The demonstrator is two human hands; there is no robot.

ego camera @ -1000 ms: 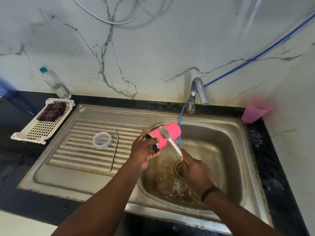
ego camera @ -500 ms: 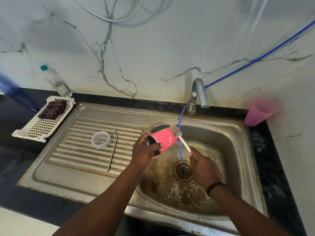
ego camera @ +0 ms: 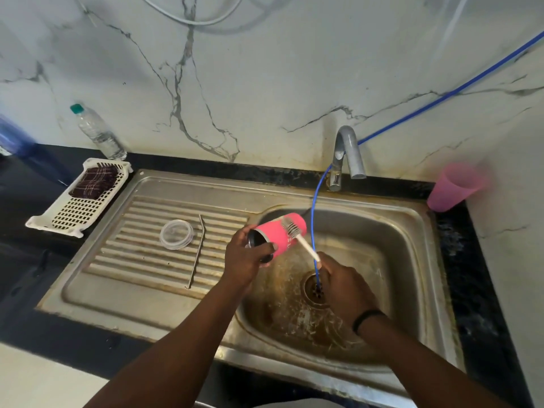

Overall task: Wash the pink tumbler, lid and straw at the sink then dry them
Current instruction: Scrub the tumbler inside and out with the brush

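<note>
A person stands at a steel sink (ego camera: 412,219) set in a dark bench (ego camera: 35,201), both arms reaching over the basin. The left hand (ego camera: 244,260) grips a pink tumbler (ego camera: 279,234) near its open mouth, fingers curled round it, and holds it on its side over the basin's left edge, base pointing toward the wall. The right hand (ego camera: 344,287) is closed round the handle of a white brush (ego camera: 300,240), whose bristled head rests against the tumbler's outer wall. A thin blue hose (ego camera: 313,225) hangs from near the tap (ego camera: 347,154) down into the drain (ego camera: 316,290), passing just beside the brush. On the ribbed draining board to the left lie a clear round lid (ego camera: 176,234) and, just to its right, a metal straw (ego camera: 197,251), apart from each other. Further left, a white basket (ego camera: 73,213) holds a dark checked cloth (ego camera: 95,181), with a plastic bottle (ego camera: 98,134) behind it against the marble wall. A pink cup (ego camera: 453,187) sits on the bench at the sink's right rear corner.
</note>
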